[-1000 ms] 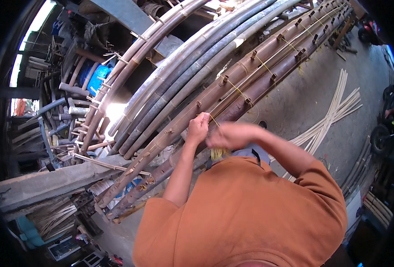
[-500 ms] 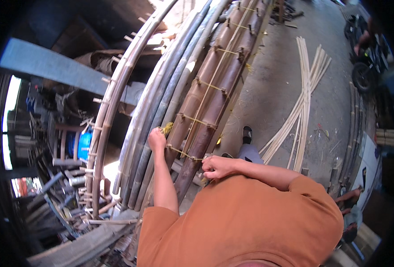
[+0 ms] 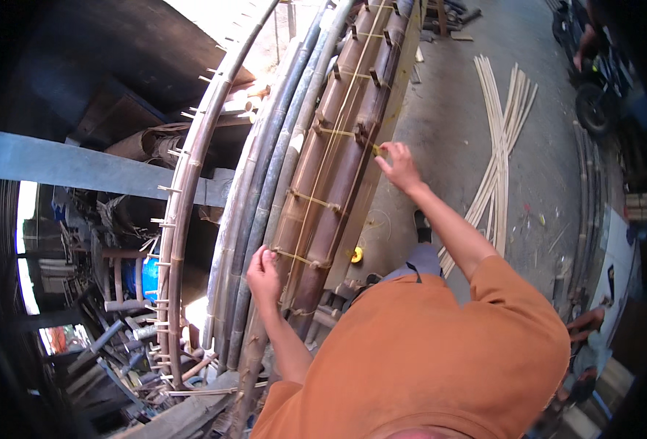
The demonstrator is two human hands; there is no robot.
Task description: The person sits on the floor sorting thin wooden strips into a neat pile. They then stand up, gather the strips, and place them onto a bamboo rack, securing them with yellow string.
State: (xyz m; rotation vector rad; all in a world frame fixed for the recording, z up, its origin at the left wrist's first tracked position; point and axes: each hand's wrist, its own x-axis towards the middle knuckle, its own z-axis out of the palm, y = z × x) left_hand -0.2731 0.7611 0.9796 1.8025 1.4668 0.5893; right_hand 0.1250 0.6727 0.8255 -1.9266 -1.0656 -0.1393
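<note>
Two brown bamboo poles (image 3: 349,167) run away from me side by side, joined by several yellow cord ties (image 3: 312,197) with short dark pegs standing up near them. My right hand (image 3: 400,167) reaches out over the right edge of the poles, its fingertips pinching a small bunch of yellow string (image 3: 377,150). Beside the left end of the nearest tie is my left hand (image 3: 265,282), thumb and fingertips pressed together. Whatever it may hold is too small to make out.
Grey poles (image 3: 265,175) lie left of the brown ones, beyond them a curved pole frame with pegs (image 3: 184,175). Pale thin strips (image 3: 500,146) lie crossed on the floor at right. A yellow ring-shaped roll (image 3: 357,254) sits near my foot. A motorbike (image 3: 594,102) and people are far right.
My right hand has moved from the nearest tie forward to the poles' right edge. The yellow bunch at my left hand no longer shows there. The whole view has shifted.
</note>
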